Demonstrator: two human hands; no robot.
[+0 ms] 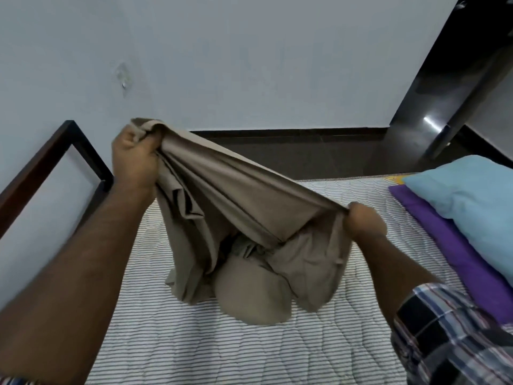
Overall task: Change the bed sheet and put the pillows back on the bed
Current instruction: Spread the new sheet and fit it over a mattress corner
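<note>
The beige bed sheet (222, 195) is plain, matte and bunched, its upper edge stretched taut in a slant from high on the left to lower on the right; the rest hangs in deep folds and its lower part pools in a rounded heap on the mattress (194, 343); the mattress is bare, quilted, white with thin dark stripes; a light blue pillow (472, 207) lies at the right end of the bed, puffed and smooth, resting on a purple sheet (455, 251) that lies flat on the mattress beneath it.

Blue pillow (472, 207) cut off rightward.
</note>
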